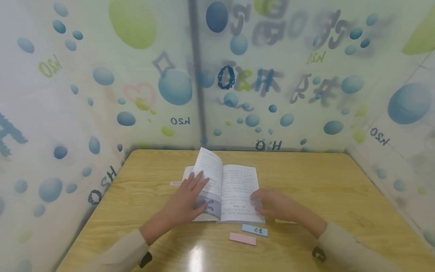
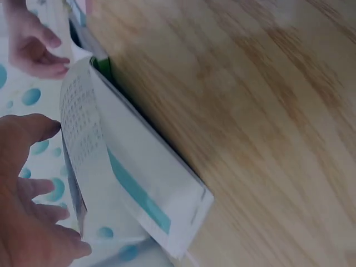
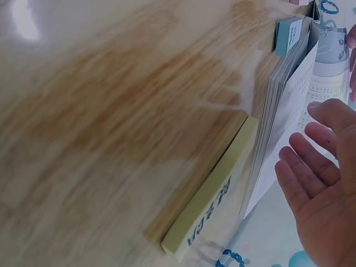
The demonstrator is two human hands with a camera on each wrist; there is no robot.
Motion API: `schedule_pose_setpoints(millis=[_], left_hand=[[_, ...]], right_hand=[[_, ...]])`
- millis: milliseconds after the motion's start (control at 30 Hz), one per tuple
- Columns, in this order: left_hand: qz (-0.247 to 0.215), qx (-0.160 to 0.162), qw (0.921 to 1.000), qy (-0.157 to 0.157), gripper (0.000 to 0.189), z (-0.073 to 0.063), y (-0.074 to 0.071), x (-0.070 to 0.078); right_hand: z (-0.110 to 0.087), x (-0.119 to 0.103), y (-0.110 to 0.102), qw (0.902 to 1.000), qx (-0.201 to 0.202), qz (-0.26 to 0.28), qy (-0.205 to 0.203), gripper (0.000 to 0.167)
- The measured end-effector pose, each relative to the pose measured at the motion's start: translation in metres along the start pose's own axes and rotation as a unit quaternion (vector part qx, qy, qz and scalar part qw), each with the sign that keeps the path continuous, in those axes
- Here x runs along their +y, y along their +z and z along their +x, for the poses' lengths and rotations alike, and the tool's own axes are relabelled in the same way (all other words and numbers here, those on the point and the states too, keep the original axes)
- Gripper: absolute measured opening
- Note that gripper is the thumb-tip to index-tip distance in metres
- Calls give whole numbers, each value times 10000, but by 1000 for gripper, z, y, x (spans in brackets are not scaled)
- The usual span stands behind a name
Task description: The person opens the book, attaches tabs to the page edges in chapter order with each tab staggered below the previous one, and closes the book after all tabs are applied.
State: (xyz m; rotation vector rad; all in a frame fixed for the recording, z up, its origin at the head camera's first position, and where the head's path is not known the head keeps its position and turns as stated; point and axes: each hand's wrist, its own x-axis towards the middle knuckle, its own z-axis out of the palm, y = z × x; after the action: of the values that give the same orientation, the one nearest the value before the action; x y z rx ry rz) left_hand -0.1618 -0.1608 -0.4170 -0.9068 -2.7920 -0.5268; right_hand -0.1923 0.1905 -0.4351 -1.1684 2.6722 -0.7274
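Note:
An open book [image 1: 239,192] with printed text lies on the wooden table. One left-hand page [image 1: 208,160] stands partly raised and curves near the spine. My left hand [image 1: 185,198] is at this page with its fingers spread; in the left wrist view the fingers [image 2: 41,214] are extended along the raised page's outer side. My right hand [image 1: 276,204] hovers by the book's right edge. Its fingers are loosely bent with nothing between them, as the right wrist view shows beside the pages [image 3: 283,128].
Below the book lie a blue strip [image 1: 255,230] with handwriting and a pink strip [image 1: 242,238]. Another pink strip [image 1: 175,183] shows at the book's left edge. A yellow strip [image 3: 214,194] with handwriting lies beside the book's right edge. A patterned wall [image 1: 289,94] borders the table's back.

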Motion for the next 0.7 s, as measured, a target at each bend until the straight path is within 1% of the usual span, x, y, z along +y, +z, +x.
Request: schedule_pose_setpoints(millis=[67, 133, 267, 433, 567, 700], left_hand=[[36, -355, 9993, 106, 70, 3, 6, 5], [97, -640, 9978, 119, 67, 5, 11, 10], [149, -1038, 9945, 36, 64, 6, 19, 14], [-66, -1278, 9918, -56, 62, 5, 23, 14], [-277, -1460, 9887, -174, 61, 3, 23, 13], [-366, -1630, 9855, -290, 63, 1, 24, 10]], right_hand=[[1, -1, 1, 10000, 3, -43, -77, 31], [1, -1, 1, 9999, -13, -71, -134, 30], [3, -2, 1, 9997, -92, -77, -197, 30], [3, -2, 0, 9997, -183, -10, -179, 30], [1, -2, 1, 9996, -271, 7, -90, 30], [-1, -1, 4, 9990, -422, 149, 31, 35]])
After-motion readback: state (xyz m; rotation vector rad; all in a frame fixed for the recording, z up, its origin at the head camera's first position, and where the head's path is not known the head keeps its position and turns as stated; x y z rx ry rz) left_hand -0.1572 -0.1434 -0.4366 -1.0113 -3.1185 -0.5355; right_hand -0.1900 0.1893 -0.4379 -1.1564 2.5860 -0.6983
